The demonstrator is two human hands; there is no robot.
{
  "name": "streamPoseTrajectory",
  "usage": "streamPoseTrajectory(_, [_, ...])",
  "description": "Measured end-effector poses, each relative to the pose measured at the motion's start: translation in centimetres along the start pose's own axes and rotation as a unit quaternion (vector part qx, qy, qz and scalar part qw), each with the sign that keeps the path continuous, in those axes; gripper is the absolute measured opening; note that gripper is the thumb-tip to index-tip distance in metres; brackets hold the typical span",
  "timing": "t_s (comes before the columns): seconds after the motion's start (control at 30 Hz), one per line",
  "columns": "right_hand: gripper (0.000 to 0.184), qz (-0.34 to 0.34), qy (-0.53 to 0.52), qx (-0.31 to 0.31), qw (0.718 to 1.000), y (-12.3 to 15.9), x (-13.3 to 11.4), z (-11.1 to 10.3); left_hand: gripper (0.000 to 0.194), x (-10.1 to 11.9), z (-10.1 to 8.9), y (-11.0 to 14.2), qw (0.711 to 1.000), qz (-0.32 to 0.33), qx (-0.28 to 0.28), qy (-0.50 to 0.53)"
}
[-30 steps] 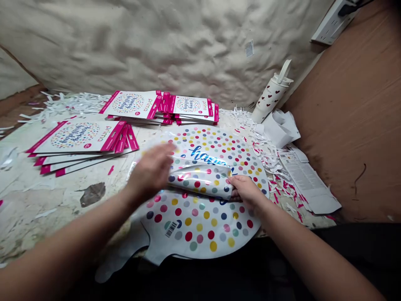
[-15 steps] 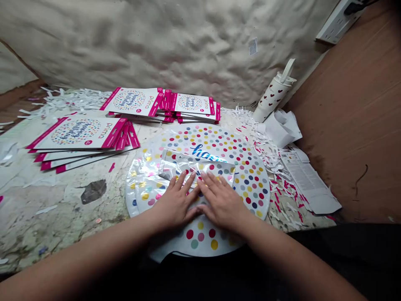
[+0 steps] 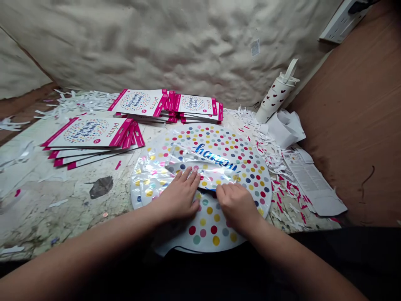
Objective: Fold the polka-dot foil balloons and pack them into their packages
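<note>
Round, flat foil balloons (image 3: 250, 161) with coloured dots and blue lettering lie stacked at the table's front edge. On top of them is a shiny dotted foil balloon folded into a long strip (image 3: 206, 172), its lower edge slightly raised. My left hand (image 3: 180, 194) rests on the strip's near left part, fingers stretched out and flat. My right hand (image 3: 238, 207) is closed at the strip's near right edge, fingers curled round that edge; its fingertips are partly hidden.
Pink and white printed packets (image 3: 89, 131) lie fanned at the left, with further packet stacks (image 3: 140, 102) behind. A heart-patterned tumbler (image 3: 277, 96), crumpled white paper (image 3: 286, 129) and a flattened carton (image 3: 313, 182) stand or lie at the right. Paper shreds (image 3: 272, 161) are scattered about.
My right hand has gone from lying flat to curled at the strip's near edge, slightly to the right. The strip has tilted and lifted a little. My left hand stays flat.
</note>
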State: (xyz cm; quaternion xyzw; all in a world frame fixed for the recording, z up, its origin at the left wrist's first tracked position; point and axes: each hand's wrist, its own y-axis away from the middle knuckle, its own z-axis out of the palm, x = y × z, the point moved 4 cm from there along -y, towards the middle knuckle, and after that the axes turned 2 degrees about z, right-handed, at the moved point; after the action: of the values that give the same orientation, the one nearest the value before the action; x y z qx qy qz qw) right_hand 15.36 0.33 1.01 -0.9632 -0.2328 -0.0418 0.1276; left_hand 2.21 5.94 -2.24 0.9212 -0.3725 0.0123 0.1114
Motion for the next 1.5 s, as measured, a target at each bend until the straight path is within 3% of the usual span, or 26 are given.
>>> streamPoseTrajectory(0.1, [0.035, -0.085, -0.102, 0.116, 0.984, 1.6, -0.6, -1.9, 0.06, -0.4, -0.2, -0.3, 1.0, -0.003, 0.007, 0.013])
streamPoseTrajectory(0.17, [0.06, -0.008, -0.168, 0.134, 0.977, 3.0, 1.0, -1.3, 0.06, -0.9, -0.2, 0.0, 0.999, 0.004, 0.013, 0.047])
streamPoseTrajectory(0.27, [0.087, 0.185, -0.252, 0.062, 0.948, 4.8, 4.3, 2.3, 0.06, -0.8, 0.2, 0.6, 0.993, 0.055, 0.03, 0.097])
streamPoseTrajectory(0.33, [0.092, 0.21, -0.286, 0.024, 0.935, 5.3, 5.3, 4.3, 0.058, -0.2, 0.8, 0.9, 0.988, 0.109, 0.024, 0.106])
streamPoseTrajectory(0.43, [0.072, 0.082, -0.294, 0.024, 0.952, 4.7, 5.1, 4.7, 0.063, 0.8, 1.7, 1.1, 0.981, 0.169, 0.002, 0.098])
streamPoseTrajectory(0.53, [0.046, -0.087, -0.317, -0.059, 0.943, 4.2, 4.2, 4.1, 0.061, 1.3, 2.0, 1.7, 0.976, 0.194, 0.002, 0.096])
streamPoseTrajectory(0.6, [0.038, -0.101, -0.357, -0.11, 0.922, 3.9, 4.3, 3.6, 0.051, 1.3, 1.7, 2.2, 0.976, 0.188, 0.026, 0.108])
streamPoseTrajectory(0.7, [0.027, 0.015, -0.439, -0.141, 0.887, 2.7, 5.4, 3.5, 0.038, 0.6, 0.3, 2.5, 0.971, 0.131, 0.073, 0.188])
streamPoseTrajectory(0.77, [0.019, 0.15, -0.491, -0.17, 0.841, 1.7, 6.5, 4.2, 0.028, -0.5, -0.5, 1.6, 0.956, 0.03, 0.057, 0.286])
streamPoseTrajectory(0.87, [0.024, 0.325, -0.504, -0.207, 0.773, 0.3, 7.8, 5.5, 0.024, -2.2, -0.7, -0.5, 0.884, -0.176, -0.056, 0.43])
streamPoseTrajectory(0.93, [0.03, 0.373, -0.484, -0.215, 0.762, -0.5, 8.2, 5.8, 0.028, -2.8, -0.7, -2.0, 0.834, -0.25, -0.12, 0.477])
streamPoseTrajectory(1.0, [0.034, 0.39, -0.436, -0.17, 0.793, -1.2, 8.3, 5.3, 0.032, -2.9, -0.7, -3.3, 0.815, -0.263, -0.145, 0.495])
streamPoseTrajectory(1.03, [0.036, 0.378, -0.399, -0.128, 0.826, -1.5, 8.1, 4.7, 0.034, -2.9, -0.7, -3.8, 0.814, -0.262, -0.143, 0.498])
streamPoseTrajectory(1.1, [0.038, 0.284, -0.308, -0.05, 0.907, -2.4, 6.9, 3.7, 0.038, -2.8, -0.5, -4.4, 0.808, -0.265, -0.138, 0.507])
streamPoseTrajectory(1.17, [0.041, 0.168, -0.231, -0.048, 0.957, -3.3, 5.2, 3.8, 0.04, -2.9, -0.4, -4.4, 0.802, -0.269, -0.135, 0.516])
streamPoseTrajectory(1.23, [0.047, 0.135, -0.205, -0.12, 0.962, -4.0, 4.4, 5.2, 0.037, -3.2, -0.8, -3.9, 0.794, -0.27, -0.123, 0.531])
streamPoseTrajectory(1.3, [0.057, 0.173, -0.2, -0.169, 0.95, -4.3, 4.8, 6.6, 0.03, -3.6, -1.6, -3.0, 0.78, -0.265, -0.1, 0.558])
streamPoseTrajectory(1.37, [0.061, 0.204, -0.203, -0.173, 0.942, -4.4, 5.4, 7.5, 0.025, -3.8, -2.3, -1.9, 0.731, -0.267, -0.09, 0.621])
streamPoseTrajectory(1.47, [0.061, 0.212, -0.212, -0.155, 0.941, -4.3, 5.5, 7.7, 0.034, -3.5, -2.6, -1.2, 0.638, -0.296, -0.117, 0.701])
streamPoseTrajectory(1.5, [0.061, 0.211, -0.215, -0.151, 0.941, -4.3, 5.3, 7.6, 0.036, -3.2, -2.5, -1.4, 0.625, -0.305, -0.13, 0.707])
